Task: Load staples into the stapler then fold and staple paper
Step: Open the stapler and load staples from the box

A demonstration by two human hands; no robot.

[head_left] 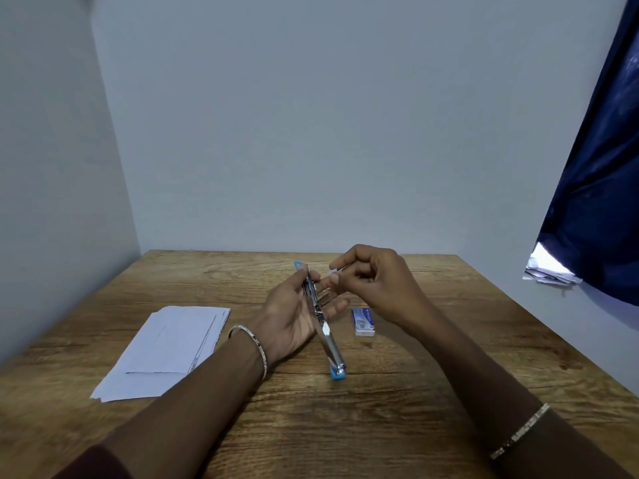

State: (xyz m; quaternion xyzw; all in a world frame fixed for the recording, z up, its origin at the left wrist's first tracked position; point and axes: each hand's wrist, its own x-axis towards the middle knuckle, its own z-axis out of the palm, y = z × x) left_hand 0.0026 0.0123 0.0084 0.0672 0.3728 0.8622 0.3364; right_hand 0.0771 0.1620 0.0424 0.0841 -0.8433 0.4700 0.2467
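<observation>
two hands up over the wooden table (345, 426) here. left hand (294, 319) is palm-up and cradles the stapler (325, 326), which is swung wide open into one long line, thumb along one side and fingers cupped loosely on the other. one blue tip of it points away toward the wall, the other blue end hangs down by the table surface, can't tell if it actually touches. right hand (377, 281) is curled, thumb and forefinger pinching a small pale strip of staples (334, 270) just beside the far half of the stapler, close to the left fingertips. staple box (363, 322) lies flat on the table under the right hand, just right of the stapler. stack of white paper (166, 350) lies flat off to the left, apart from everything else. bracelet (257, 344) on the left wrist, another on the right forearm. dark blue curtain (594, 184) hangs at the right edge.
</observation>
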